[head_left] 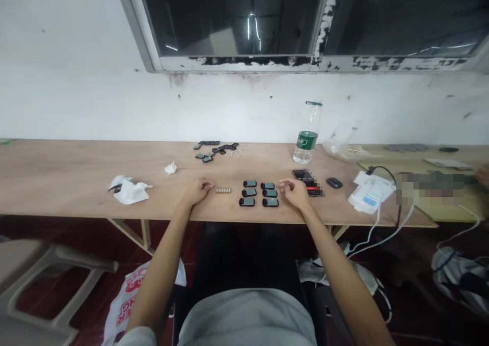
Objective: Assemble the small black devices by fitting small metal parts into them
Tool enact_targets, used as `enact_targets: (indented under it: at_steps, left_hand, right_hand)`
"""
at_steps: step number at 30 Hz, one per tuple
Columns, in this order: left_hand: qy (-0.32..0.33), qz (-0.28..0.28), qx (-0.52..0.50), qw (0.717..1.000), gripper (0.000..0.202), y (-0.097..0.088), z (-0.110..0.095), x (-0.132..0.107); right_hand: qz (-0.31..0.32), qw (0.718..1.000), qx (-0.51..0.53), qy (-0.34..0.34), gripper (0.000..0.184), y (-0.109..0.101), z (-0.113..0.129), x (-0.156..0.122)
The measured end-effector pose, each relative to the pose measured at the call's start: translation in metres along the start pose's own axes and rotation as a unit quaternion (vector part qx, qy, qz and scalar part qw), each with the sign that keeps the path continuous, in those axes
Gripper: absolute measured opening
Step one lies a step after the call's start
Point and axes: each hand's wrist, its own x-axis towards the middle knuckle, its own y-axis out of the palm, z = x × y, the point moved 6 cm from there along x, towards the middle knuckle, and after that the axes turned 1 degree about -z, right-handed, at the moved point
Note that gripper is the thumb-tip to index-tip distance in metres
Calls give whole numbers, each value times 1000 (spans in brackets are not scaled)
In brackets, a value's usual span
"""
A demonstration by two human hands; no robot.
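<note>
My left hand (198,190) rests on the wooden table with its fingers loosely bent and nothing visible in them. Just right of its fingertips lies a short row of small cylindrical batteries (223,190), side by side. Several small black devices with grey screens (249,193) are laid out in two columns of three in front of me. To the right of them is my right hand (296,193), fingers slightly curled and apart, close to the right column but not visibly touching it. A phone (303,176) showing a timer lies just beyond that hand.
More black devices (207,158) and small white pieces (237,153) lie near the wall. A water bottle (305,144) stands at the back. White tissue (132,190) lies left; a black oval object (334,183) and a white box with cables (369,193) lie right.
</note>
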Motion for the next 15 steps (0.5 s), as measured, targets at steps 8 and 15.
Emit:
enact_targets:
  at_steps: [8,15]
  left_hand:
    - [12,11,8,1000,36,2,1,0]
    - [9,15,-2,1000,34,3,1,-1]
  right_hand:
    - [73,996,-36,-24,16,-12,20,-1]
    - [215,975,-43,-38,20,-9,56,-14]
